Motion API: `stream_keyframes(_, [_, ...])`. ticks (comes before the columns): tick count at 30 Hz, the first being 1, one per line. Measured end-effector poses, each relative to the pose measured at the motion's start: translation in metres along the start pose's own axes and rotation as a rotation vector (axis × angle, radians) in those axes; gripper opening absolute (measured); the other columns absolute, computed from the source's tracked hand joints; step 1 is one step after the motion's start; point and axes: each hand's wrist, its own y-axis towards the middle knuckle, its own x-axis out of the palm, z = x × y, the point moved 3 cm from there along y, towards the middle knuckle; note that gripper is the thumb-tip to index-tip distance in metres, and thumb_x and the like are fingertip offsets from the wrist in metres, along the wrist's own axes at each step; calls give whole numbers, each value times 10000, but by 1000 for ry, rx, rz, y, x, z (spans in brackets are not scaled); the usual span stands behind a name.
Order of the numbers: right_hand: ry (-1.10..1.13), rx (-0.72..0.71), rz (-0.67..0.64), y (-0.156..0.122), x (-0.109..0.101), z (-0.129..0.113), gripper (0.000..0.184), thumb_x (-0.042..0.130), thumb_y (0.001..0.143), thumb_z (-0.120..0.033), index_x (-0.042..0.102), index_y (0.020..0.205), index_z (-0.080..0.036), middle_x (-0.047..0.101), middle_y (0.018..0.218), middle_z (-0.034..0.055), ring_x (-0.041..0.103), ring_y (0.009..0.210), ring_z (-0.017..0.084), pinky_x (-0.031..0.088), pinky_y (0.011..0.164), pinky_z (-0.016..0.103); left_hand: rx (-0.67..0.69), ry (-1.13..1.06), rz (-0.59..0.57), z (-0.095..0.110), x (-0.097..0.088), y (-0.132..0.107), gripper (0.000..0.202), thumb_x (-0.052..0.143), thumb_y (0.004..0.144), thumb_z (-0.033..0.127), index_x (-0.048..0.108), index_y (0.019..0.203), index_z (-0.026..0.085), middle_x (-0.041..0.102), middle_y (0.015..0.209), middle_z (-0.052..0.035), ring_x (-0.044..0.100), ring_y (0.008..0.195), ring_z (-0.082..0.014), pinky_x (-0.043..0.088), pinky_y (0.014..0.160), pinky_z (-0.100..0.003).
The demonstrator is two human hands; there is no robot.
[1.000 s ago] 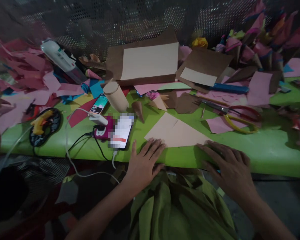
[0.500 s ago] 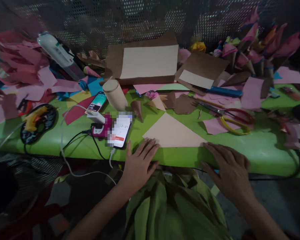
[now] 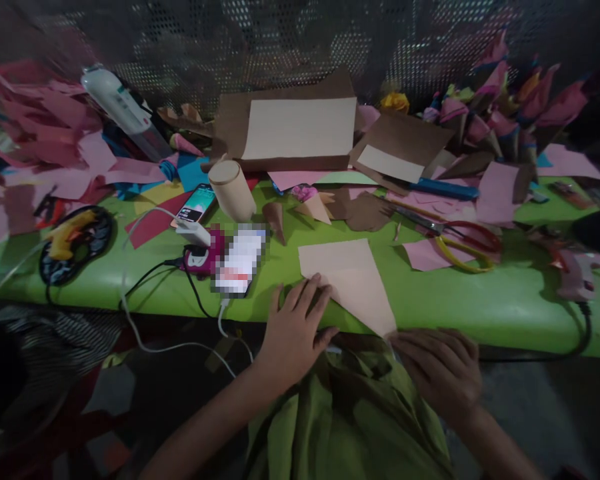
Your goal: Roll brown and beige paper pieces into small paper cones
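Note:
A beige triangular sheet of paper [image 3: 347,277] lies on the green table [image 3: 460,303], one corner reaching past the near edge. My left hand [image 3: 295,327] lies flat with fingers stretched, fingertips on the sheet's left corner. My right hand [image 3: 440,370] is at the table's near edge, just below the sheet's lower tip, fingers curled and touching that tip. Whether it pinches the paper I cannot tell.
A phone [image 3: 237,261] with cables lies left of the sheet, a second phone [image 3: 196,203] and a paper tube [image 3: 230,190] behind it. Scissors [image 3: 455,237] lie to the right, a glue gun [image 3: 575,273] at the far right. Brown card [image 3: 300,130], pink scraps and paper cones crowd the back.
The beige sheet has turned and slid towards me, its tip now over the table edge. My right hand drew back from the tabletop to the edge; my left hand shifted slightly right.

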Motion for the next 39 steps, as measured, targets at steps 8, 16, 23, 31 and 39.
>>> stream_keyframes(8, [304, -163, -143, 29, 13, -43, 226, 614, 922, -351, 665, 1116, -245, 785, 996, 43, 696, 990, 233, 469, 914, 409, 131, -88, -43, 14, -5, 12, 566, 427, 986, 566, 501, 1456, 259, 446, 1582, -106, 408, 1435, -313, 300, 1160, -640])
stream_keyframes(16, [252, 23, -137, 68, -4, 8, 409, 545, 954, -233, 567, 1356, -307, 750, 1126, 67, 686, 1005, 250, 476, 843, 402, 185, -88, -91, 12, -10, 0, 425, 493, 983, 501, 614, 1292, 235, 534, 1515, -99, 427, 1441, -280, 245, 1208, -622])
stream_keyframes(23, [2, -73, -287, 66, 15, 17, 369, 530, 987, -267, 590, 1352, -270, 703, 1306, 63, 619, 1182, 259, 412, 1006, 438, 231, -117, -77, 3, -15, 4, 360, 441, 1018, 458, 657, 1182, 222, 590, 1465, -85, 501, 1392, -237, 192, 1245, -579])
stream_keyframes(31, [-111, 47, -252, 38, 2, -17, 440, 616, 927, -281, 608, 1366, -259, 729, 1056, 85, 631, 1004, 273, 406, 963, 459, 175, 88, -77, 7, -15, 39, 436, 458, 1019, 374, 533, 1426, 237, 510, 1540, -84, 444, 1428, -284, 262, 1204, -636])
stream_keyframes(39, [30, -74, -426, 31, -3, 16, 761, 680, 857, -452, 385, 1541, -296, 510, 1527, 131, 479, 1369, 348, 359, 1088, 562, 305, 117, -145, 6, -11, 62, 496, 433, 994, 150, 510, 1450, 329, 447, 1587, -45, 410, 1447, -275, 316, 1171, -629])
